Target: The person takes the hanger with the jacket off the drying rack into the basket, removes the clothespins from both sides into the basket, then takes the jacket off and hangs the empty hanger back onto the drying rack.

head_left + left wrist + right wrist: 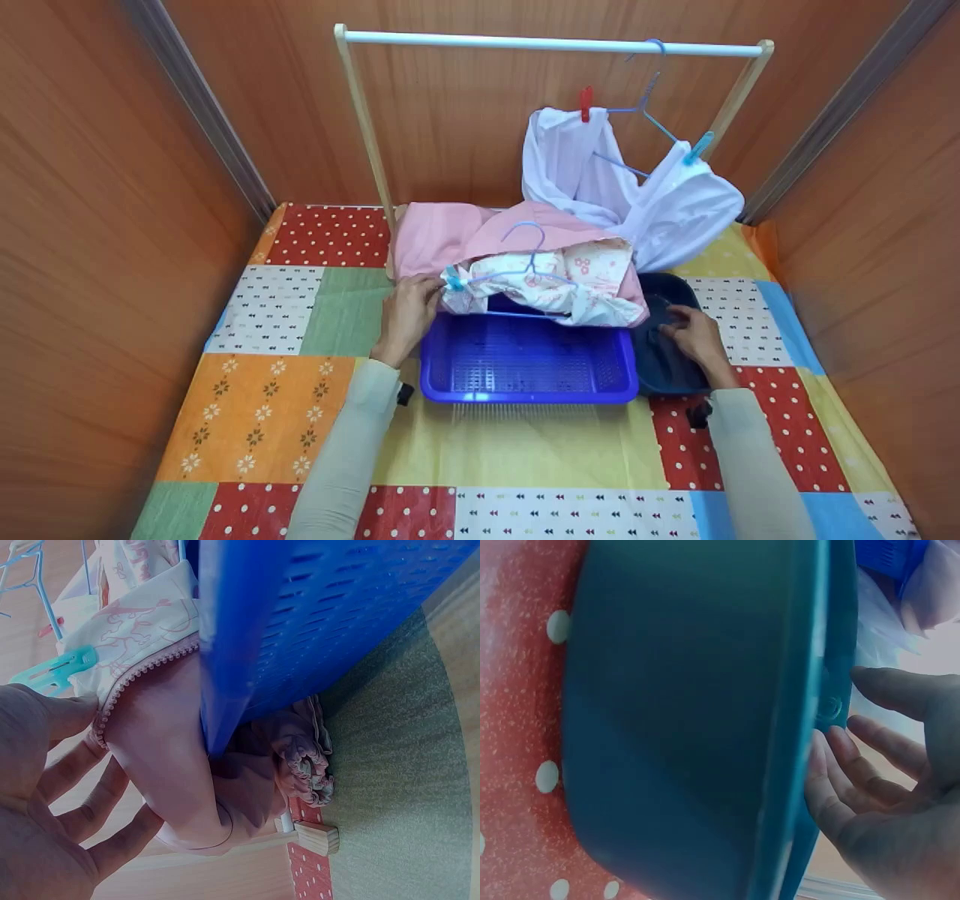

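Note:
A pink zip jacket [442, 232] with a white patterned lining lies over the back of a blue basket [529, 397]. A light-blue wire hanger [533, 255] rests on it, and a teal clothespin [75, 664] clips its left edge. Beside that clothespin, my left hand [407, 319] pinches the zipper edge between thumb and fingers. My right hand [697, 336] is over a dark teal basin [675, 720], fingers loosely bent and thumb apart, with nothing visible in them. What lies at the basin's bottom is too dark to tell.
Behind stands a wooden rack with a white rail [487, 40]. A white garment [682, 210] hangs from it on a blue hanger, held by a red clothespin [586, 104] and a teal one. Wooden panels enclose the back and sides. A patchwork cloth [255, 420] covers the table.

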The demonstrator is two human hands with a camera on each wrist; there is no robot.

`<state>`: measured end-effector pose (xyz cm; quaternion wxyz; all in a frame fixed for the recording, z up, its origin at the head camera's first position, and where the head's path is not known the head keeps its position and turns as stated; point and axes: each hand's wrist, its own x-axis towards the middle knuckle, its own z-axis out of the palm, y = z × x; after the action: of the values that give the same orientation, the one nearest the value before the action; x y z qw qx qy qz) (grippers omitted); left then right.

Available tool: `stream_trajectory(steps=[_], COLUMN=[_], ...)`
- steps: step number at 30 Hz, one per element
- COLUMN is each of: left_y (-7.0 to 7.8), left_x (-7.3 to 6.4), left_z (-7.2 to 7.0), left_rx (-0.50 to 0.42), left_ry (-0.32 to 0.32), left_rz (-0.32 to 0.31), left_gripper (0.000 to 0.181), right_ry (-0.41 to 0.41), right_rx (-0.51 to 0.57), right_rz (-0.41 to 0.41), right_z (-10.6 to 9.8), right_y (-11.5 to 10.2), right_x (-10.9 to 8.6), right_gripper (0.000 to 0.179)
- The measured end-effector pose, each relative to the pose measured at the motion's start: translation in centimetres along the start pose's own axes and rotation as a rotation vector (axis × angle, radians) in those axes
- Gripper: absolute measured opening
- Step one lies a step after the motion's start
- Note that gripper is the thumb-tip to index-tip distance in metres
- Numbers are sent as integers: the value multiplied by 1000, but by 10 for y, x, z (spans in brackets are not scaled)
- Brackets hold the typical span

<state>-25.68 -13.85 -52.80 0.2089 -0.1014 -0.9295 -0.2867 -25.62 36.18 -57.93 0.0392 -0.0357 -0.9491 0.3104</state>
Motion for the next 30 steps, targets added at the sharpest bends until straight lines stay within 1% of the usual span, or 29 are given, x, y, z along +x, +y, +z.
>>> stream_trajectory(steps=[5, 13, 21, 30], left_y=[0, 1, 0, 0], left_x=[0, 0, 1, 0], left_z=[0, -1, 0, 1], left_rx=[10, 19, -1, -9], left_ry=[6, 15, 2, 6], left_rz=[5, 9, -5, 5], left_gripper=[12, 11, 13, 13], right_ry=[-6, 23, 92, 140], right_rx=[-13, 34, 68, 116], right_rz=[-5, -48, -127, -213], right_z=[-5, -19, -30, -37], right_y=[-6, -32, -63, -92], right_x=[-2, -8, -12, -18], right_gripper=[43, 41, 39, 36])
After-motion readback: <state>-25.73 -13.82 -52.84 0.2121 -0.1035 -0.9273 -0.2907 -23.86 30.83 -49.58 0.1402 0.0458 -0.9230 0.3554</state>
